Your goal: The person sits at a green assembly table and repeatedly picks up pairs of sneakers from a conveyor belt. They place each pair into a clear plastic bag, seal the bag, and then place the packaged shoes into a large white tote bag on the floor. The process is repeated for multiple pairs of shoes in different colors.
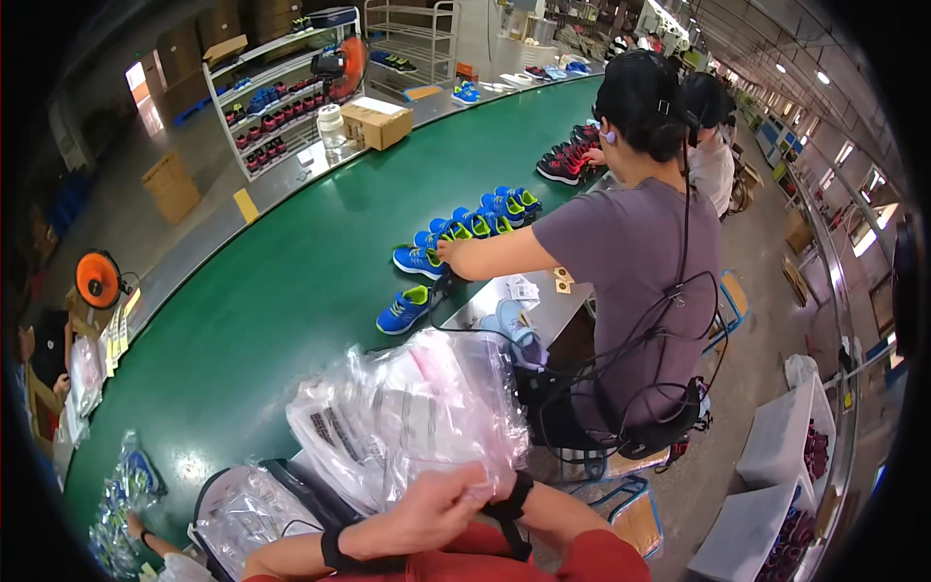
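Clear plastic bags [417, 412] lie heaped at twelve o'clock from the left hand [432, 512], whose narrow grip pinches their near edge, while the right hand [497, 482] is partly hidden, its grip impossible to tell, and a blue shoe [399, 314] stands farther out at twelve o'clock on the green tabletop [262, 330].

The heaped transparent plastic bags [417, 398] look thin, crinkled and glossy, full of bright glints. The long green tabletop [242, 330] is smooth, with a soft sheen. The brown rectangular cardboard box [386, 128] looks matt, as does the loose purple-grey cloth T-shirt [645, 233]; the deep white plastic bin [776, 427] looks smooth.
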The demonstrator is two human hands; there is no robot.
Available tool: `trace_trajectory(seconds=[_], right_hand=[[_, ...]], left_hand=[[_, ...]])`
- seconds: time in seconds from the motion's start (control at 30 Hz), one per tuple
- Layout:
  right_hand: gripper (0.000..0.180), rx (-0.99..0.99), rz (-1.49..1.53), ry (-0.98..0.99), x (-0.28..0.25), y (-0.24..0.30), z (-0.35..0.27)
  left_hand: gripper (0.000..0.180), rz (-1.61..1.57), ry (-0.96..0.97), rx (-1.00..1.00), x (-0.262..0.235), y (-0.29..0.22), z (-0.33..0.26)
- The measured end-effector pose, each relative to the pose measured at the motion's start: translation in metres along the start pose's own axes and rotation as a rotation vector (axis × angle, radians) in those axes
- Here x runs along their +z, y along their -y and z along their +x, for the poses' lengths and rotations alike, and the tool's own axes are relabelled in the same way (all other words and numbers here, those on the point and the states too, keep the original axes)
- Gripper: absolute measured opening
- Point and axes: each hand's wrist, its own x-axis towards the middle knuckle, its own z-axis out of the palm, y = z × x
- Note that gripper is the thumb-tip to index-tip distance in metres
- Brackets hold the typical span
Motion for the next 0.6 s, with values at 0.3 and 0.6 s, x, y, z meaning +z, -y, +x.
trace_trajectory(seconds=[0.3,0.6], right_hand=[[0.038,-0.193,-0.299,0.004,-0.032,-0.028,0.062],[0.021,-0.019,0.230,0.002,-0.088,-0.030,-0.025]], left_hand=[[0.002,0.443,-0.269,0.014,-0.064,0.004,0.015],[0.020,0.156,-0.939,-0.214,-0.136,0.047,0.025]])
